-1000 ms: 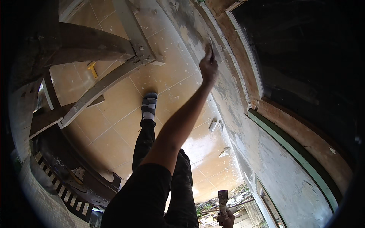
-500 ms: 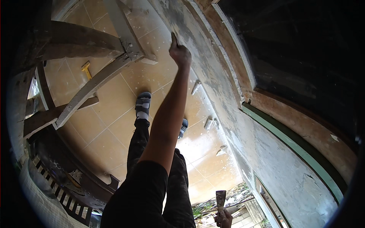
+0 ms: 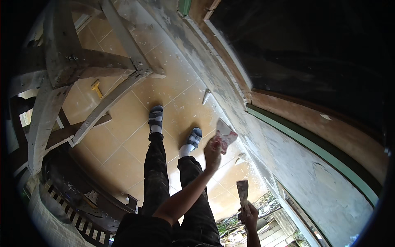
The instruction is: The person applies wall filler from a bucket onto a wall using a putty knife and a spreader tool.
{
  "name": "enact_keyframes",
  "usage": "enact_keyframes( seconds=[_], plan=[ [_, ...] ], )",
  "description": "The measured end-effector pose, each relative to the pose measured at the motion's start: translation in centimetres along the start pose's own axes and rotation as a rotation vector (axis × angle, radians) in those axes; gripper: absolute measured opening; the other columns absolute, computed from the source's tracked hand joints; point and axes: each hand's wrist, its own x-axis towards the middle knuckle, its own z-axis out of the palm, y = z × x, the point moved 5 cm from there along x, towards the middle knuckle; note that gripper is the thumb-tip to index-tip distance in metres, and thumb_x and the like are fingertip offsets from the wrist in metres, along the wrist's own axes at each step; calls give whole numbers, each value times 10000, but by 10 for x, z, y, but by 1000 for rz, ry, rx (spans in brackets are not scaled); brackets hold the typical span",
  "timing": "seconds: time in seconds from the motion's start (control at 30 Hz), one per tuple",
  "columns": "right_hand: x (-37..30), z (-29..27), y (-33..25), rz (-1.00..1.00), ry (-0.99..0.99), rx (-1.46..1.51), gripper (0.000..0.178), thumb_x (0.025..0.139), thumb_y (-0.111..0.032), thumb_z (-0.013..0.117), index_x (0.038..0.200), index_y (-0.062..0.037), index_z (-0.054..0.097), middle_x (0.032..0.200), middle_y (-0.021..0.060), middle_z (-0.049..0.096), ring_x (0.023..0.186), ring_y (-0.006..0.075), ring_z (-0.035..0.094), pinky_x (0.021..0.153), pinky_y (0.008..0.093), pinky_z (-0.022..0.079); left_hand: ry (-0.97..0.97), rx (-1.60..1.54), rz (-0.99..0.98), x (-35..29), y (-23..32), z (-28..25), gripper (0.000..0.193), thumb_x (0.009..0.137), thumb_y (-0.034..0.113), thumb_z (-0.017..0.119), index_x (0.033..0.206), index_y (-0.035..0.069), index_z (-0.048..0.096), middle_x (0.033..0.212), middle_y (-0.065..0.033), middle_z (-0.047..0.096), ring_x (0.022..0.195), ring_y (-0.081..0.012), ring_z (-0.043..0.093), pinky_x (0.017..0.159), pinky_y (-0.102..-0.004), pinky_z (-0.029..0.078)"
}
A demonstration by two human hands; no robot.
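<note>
Plaster wall [image 3: 288, 164]: left hand [image 3: 212, 149] grips the wide trowel [image 3: 225, 135] against it, right hand [image 3: 249, 213] clasps a narrow putty knife [image 3: 242, 191] low. Keep blade shallow, even pressure.

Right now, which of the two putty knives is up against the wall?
The wide one in the left hand, blade smeared red; the narrow one in the right hand is clear of it.

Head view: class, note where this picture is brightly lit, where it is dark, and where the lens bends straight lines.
Head view: sunlight falls brightest on the tiled floor near the wall base; the upper right above the green strip is deep shadow; the wooden beams and wall edge curve toward the rim from fisheye distortion; the left hand with its trowel looks slightly soft, the right hand with its scraper sharper.
</note>
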Motion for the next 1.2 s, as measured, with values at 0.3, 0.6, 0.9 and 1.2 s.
enact_keyframes(
  seconds=[0.3, 0.6, 0.9, 1.2],
  plan=[
    [-79, 25, -186, -524, -186, -167, 264, 948, -150, 492, 1118, -1, 627, 634, 37, 579, 477, 57, 510, 439, 216, 410, -300, -84, 86, -101, 274, 24, 360, 853, -3, 600, 1179, -69, 462, 1079, -146, 568, 974, -220, 597, 845, -350, 509],
    [-200, 7, -248, -744, -307, -191, 219, 935, -120, 521, 873, 47, 648, 573, 44, 564, 438, 82, 495, 420, 246, 383, -287, 228, 270, -216, 394, 46, 251, 894, 3, 544, 1136, -61, 546, 923, -82, 651, 833, -113, 604, 748, -256, 496],
    [-262, -11, -256, -728, -436, -65, 283, 948, -176, 529, 858, 63, 649, 578, 45, 569, 400, 77, 480, 382, 229, 364, -389, 433, 327, -290, 452, 68, 356, 889, -42, 503, 1245, -60, 497, 965, -75, 633, 825, -101, 585, 746, -234, 478],
    [-282, -26, -272, -835, -449, 54, 308, 950, -217, 531, 876, 58, 646, 583, 48, 573, 402, 83, 483, 380, 227, 361, -367, 542, 399, -323, 480, 67, 310, 894, -22, 508, 1196, -88, 522, 1045, -122, 642, 911, -131, 610, 820, -265, 491]
  ],
)
